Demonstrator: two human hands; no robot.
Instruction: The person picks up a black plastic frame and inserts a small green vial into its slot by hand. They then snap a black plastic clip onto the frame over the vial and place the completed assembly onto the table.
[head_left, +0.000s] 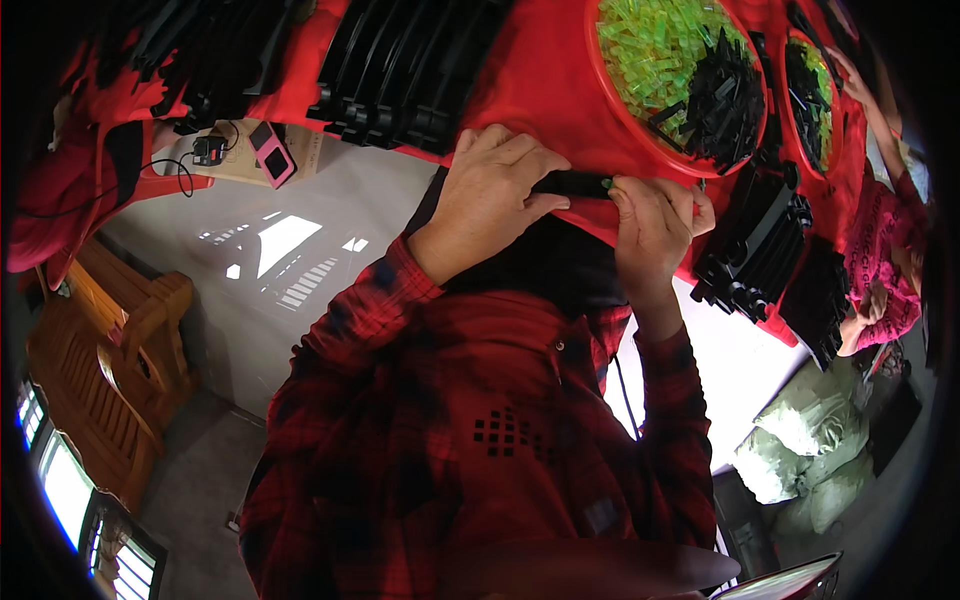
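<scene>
My left hand is closed round one end of a dark plastic strip at the near edge of the red-covered table. At the strip's right end, my right hand pinches a small green piece between thumb and fingers, touching or nearly touching the strip. Just beyond sits a round red basket, heaped with clear yellow-green plastic pieces and slim black pieces. Left of my hands lies a row of long black plastic parts.
More black parts lie at the far left and right. A second red basket stands right. A co-worker's arm reaches in there. Pale sacks rest on the floor; a wooden bench and pink phone are left.
</scene>
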